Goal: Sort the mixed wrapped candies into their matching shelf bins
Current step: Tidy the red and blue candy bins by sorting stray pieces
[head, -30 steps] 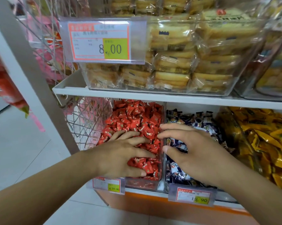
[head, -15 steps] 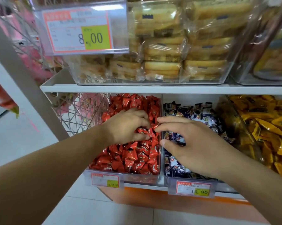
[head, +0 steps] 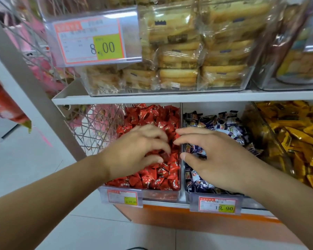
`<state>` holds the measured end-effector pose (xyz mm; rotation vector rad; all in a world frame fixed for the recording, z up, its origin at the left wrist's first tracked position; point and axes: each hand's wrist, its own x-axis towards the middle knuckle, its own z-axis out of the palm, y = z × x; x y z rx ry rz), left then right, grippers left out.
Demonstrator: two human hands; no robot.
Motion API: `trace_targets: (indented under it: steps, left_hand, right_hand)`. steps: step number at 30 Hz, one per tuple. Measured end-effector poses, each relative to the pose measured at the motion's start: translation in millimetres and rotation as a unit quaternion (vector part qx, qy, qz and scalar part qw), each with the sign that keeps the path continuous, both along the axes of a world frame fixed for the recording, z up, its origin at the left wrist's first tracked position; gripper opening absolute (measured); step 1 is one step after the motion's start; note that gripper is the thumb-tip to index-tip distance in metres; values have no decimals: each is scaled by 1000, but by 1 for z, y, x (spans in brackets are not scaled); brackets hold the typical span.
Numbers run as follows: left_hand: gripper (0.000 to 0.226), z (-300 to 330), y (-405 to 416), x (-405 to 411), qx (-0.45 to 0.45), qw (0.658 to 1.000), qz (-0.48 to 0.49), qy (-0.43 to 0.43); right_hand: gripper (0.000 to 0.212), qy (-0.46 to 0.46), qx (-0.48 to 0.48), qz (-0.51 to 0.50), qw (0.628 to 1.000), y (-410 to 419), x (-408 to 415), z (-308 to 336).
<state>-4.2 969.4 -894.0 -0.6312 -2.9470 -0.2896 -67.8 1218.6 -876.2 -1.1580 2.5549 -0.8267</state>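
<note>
**Sorting well advanced, strays no longer obvious**

While both hands work at the divider between two bins, the red candies (head: 152, 120) fill the left clear bin (head: 141, 195) and the dark blue-and-white candies (head: 222, 123) fill the middle bin (head: 193, 197) just beside it. Across the visible surface each pile looks uniform: no blue wrapper shows among the red and no red one among the blue, though the hands hide the area nearest the divider. By that showing most of the sorting appears done, with a last check of the covered patch left.

Over the red pile the left hand (head: 139, 152) lies with fingers curled down into the wrappers; whether it pinches a piece cannot be told. Spread over the blue pile, the right hand (head: 218, 159) reaches its fingertips across the divider to the edge of the red candies, its fingers fairly straight, and nothing is seen held in it.

Further right a bin of yellow candies (head: 300, 141) sits untouched and looks unmixed. Price tags (head: 217, 204) hang on the bin fronts. On the shelf (head: 152, 100) above stands a clear box of wrapped biscuits (head: 197, 56) behind a larger price label (head: 90, 42).
</note>
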Motion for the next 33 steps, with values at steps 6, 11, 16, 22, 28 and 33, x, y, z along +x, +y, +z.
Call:
trace_targets:
  steps: [6, 11, 16, 22, 28, 33]
  left_hand:
    - [51, -27, 0, 3, -56, 986, -43, -150]
    - [45, -32, -7, -10, -113, 987, -57, -95]
    - [27, -39, -11, -21, -113, 992, -45, -29]
    - [26, -29, -16, -32, -130, 991, -22, -36]
    - [25, -27, -15, -32, -110, 993, 30, -8]
    - [27, -24, -12, -26, -50, 997, 51, -26]
  right_hand:
    - [34, 7, 2, 0, 1000, 0, 1, -2]
    - [33, 15, -2, 4, 1000, 0, -1, -4]
    - [34, 30, -2, 9, 999, -1, -1, -4]
    - [35, 34, 0, 10, 999, -1, -2, -4]
    - [34, 32, -1, 11, 999, -1, -1, -3]
    - [33, 30, 2, 8, 1000, -1, -1, -2]
